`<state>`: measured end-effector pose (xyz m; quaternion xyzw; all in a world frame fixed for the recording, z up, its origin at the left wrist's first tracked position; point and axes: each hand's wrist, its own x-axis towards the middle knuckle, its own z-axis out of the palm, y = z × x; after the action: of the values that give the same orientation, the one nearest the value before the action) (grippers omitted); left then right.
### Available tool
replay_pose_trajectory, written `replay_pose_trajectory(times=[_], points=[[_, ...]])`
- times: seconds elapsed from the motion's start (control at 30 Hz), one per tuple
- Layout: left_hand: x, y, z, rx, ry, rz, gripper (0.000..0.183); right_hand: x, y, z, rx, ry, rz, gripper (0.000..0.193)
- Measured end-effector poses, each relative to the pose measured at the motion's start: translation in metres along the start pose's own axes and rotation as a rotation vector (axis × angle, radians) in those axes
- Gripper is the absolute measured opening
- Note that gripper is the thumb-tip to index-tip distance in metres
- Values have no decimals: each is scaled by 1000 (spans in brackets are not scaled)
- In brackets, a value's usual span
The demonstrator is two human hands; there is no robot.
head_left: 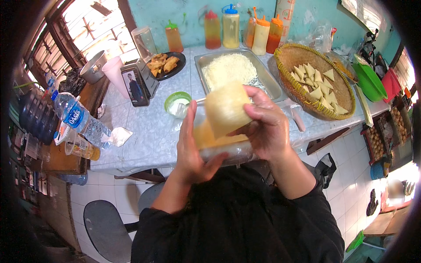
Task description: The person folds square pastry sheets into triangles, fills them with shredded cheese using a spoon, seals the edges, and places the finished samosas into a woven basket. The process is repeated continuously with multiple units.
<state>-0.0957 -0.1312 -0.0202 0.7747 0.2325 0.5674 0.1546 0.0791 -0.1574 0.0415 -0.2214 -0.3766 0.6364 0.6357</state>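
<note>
My right hand [267, 125] pinches a pale, thin pastry sheet [227, 109] by its right edge, thumb in front, and holds it up above the table. Left of the sheet is my left hand [190, 151], its fingers stretched upward and thumb apart, with nothing visible in it. Beneath both hands lies a stack of yellowish pastry sheets [206, 136] on clear plastic, partly hidden by the raised sheet. A green bowl [177, 101] of white paste stands just beyond my left hand, with a utensil's handle leaning from it. Behind the sheet, a metal tray [274, 90] holds pale shreds.
A woven basket [280, 51] with several folded pastry triangles stands at the right, near a knife [298, 120]. At left are a propped phone [134, 87], a water bottle [81, 116] and a plastic cup [81, 147]. Fried food sits on a black plate [179, 65]; sauce bottles [230, 28] line the wall.
</note>
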Motion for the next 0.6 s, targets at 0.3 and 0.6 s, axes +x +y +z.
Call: replay_pose_trajectory(times=[0.3,0.6], points=[[16,1,-46,-733,349,-363,61,17,-12,-80,-1381,-106,-427,60],[-2,20,-109,-1085,362,-152,57,5,41,-144,-1951,250,-795,25]])
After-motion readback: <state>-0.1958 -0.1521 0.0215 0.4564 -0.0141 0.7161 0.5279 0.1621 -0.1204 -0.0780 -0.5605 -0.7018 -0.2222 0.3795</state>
